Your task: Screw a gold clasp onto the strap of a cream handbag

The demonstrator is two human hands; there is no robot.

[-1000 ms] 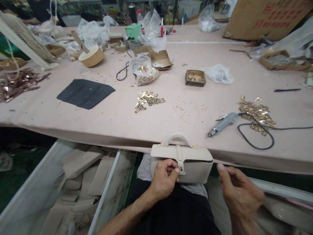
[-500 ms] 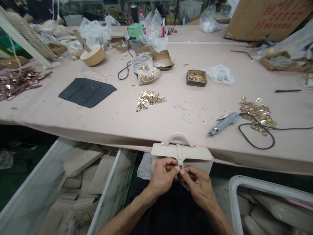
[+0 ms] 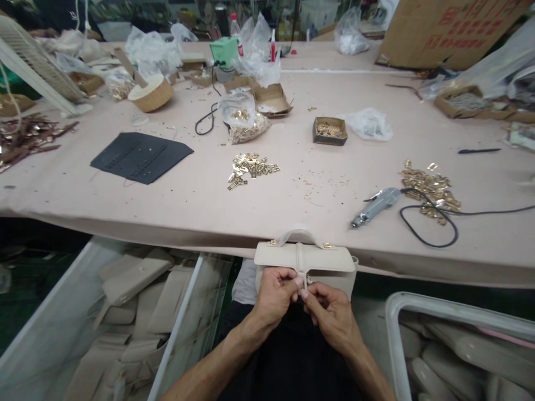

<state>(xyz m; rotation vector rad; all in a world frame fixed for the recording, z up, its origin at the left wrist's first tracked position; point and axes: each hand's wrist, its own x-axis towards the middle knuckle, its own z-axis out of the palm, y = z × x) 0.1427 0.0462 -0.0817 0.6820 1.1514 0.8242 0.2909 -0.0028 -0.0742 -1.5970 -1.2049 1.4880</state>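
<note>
A small cream handbag rests on my lap against the table's front edge, its handle up and a narrow strap running down its front flap. My left hand and my right hand meet at the lower end of that strap, fingers pinched together on the strap's clasp. The clasp itself is mostly hidden by my fingertips.
On the pink table lie a grey electric screwdriver with a black cable, gold metal fittings in piles, a small box of parts and a dark punched sheet. Bins of cream bag pieces and bags flank my legs.
My right hand came in from the right and joined the left at the strap's clasp. The bag has tilted slightly up and back toward the table edge.
</note>
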